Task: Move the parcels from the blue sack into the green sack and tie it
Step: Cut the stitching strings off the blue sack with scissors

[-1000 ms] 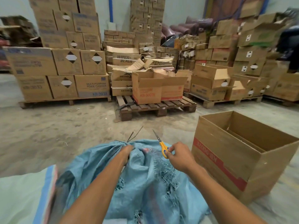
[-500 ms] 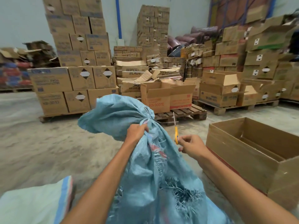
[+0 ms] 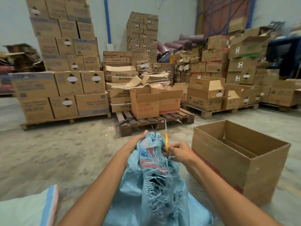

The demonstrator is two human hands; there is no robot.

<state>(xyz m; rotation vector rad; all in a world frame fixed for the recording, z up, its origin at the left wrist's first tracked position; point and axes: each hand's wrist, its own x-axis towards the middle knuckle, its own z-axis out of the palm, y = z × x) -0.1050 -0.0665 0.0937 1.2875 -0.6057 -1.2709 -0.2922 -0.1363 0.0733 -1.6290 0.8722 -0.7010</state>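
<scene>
The blue woven sack (image 3: 156,190) stands in front of me, frayed and torn along its front, its neck gathered at the top. My left hand (image 3: 136,141) grips the gathered neck from the left. My right hand (image 3: 179,152) holds yellow-handled scissors (image 3: 166,141) upright, blades pointing up, right beside the neck. A pale green sack (image 3: 24,209) with blue and pink stripes lies at the lower left. No parcels show; the sack's contents are hidden.
An open, empty cardboard box (image 3: 239,157) stands on the floor close to my right. Wooden pallets (image 3: 154,119) loaded with stacked cartons line the back. Bare concrete floor (image 3: 57,152) stretches to the left.
The sack's raised top flap has dropped and the neck is now bunched low in my left hand. My right hand with the scissors has moved in against the neck.
</scene>
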